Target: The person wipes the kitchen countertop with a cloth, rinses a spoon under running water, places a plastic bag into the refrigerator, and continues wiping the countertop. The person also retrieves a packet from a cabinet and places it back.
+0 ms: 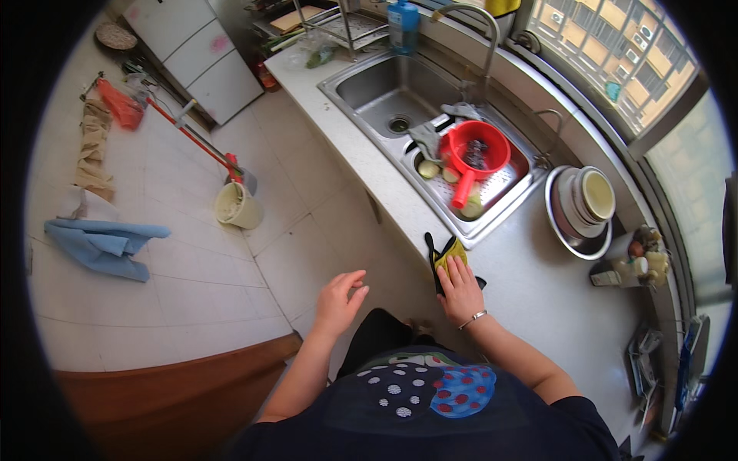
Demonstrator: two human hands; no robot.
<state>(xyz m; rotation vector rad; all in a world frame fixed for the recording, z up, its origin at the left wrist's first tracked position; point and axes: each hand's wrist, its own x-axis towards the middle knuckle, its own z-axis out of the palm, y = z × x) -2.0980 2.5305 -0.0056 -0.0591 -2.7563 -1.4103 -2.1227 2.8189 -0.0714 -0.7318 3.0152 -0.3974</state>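
Note:
My right hand (460, 293) lies on a yellow cloth with black edging (451, 253) at the counter's front edge, just below the sink's corner; whether the fingers grip it cannot be told. Away from the counter, over the floor, my left hand (341, 302) hangs with its fingers loosely bent and holds nothing. A red plastic ladle-like basin with a handle (500, 151) sits over the drainboard bowl of the steel sink (369, 129), with dark things inside it. Under and beside it are pale green vegetable pieces (471, 207). A grey rag (425, 140) drapes over the divider between the bowls.
Stacked bowls in a steel basin (576, 245) and a holder with bottles (625, 268) stand along the window side. Two taps, one tall and curved (494, 43), rise behind the sink. A pale bucket (245, 212) and a red-handled mop (190, 132) are by the left wall.

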